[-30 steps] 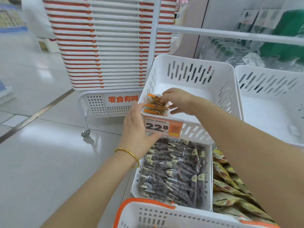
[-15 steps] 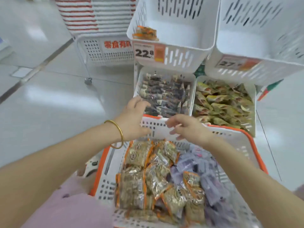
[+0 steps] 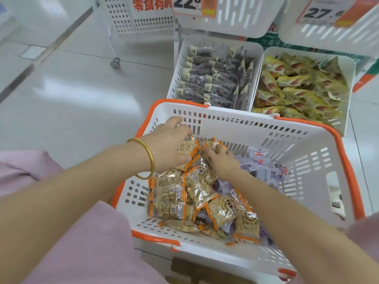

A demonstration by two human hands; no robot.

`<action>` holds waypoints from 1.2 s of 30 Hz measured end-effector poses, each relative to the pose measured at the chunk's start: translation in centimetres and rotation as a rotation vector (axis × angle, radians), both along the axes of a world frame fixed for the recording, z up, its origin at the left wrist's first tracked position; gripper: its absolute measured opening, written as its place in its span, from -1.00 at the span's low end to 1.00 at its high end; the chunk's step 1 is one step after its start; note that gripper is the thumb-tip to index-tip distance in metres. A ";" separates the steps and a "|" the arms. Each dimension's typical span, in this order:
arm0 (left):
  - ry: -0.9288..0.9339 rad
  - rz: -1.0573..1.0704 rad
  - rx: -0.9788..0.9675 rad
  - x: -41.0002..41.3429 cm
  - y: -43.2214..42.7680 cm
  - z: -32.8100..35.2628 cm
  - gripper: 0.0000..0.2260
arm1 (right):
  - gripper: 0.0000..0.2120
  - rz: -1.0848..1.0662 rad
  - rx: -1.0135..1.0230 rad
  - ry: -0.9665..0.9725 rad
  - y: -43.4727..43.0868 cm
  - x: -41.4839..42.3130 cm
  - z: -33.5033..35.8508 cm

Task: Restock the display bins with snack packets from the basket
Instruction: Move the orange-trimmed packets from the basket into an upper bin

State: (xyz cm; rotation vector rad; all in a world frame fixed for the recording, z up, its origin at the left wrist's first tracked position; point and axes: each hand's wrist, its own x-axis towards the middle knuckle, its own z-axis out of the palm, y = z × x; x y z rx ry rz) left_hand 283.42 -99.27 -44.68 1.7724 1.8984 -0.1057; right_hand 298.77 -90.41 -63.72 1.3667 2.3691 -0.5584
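Head view:
- Basket point(image 3: 287, 128) sits just in front of lower bins, probably so each reach is short.
- Orange-edged packets point(image 3: 196, 185) piled at basket's left, purple packets point(image 3: 264, 167) at right.
- Right hand point(image 3: 222, 160): fingers curled round orange-edged packets at top of pile, gathering bunch.
- Left hand point(image 3: 170, 144): cupped over same pile, probably corralling it; clamped or only resting, cannot tell.
- Dark-packet bin point(image 3: 215, 78) and yellow-packet bin point(image 3: 303, 87) look full, so load is likely meant for upper bin point(image 3: 235, 19), interior unseen.
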 end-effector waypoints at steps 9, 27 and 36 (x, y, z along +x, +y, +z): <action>0.006 -0.061 -0.009 0.5 1.3 0.4 -0.48 | -0.67 -0.278 0.160 0.559 0.1 0.8 3.6; 0.001 -0.065 -0.052 0.8 1.5 0.3 -0.49 | -0.68 -0.451 -0.327 0.651 -1.1 1.5 1.1; -0.161 0.064 0.003 1.9 3.4 0.3 -0.54 | -0.70 -0.737 -0.572 1.236 2.2 5.4 11.7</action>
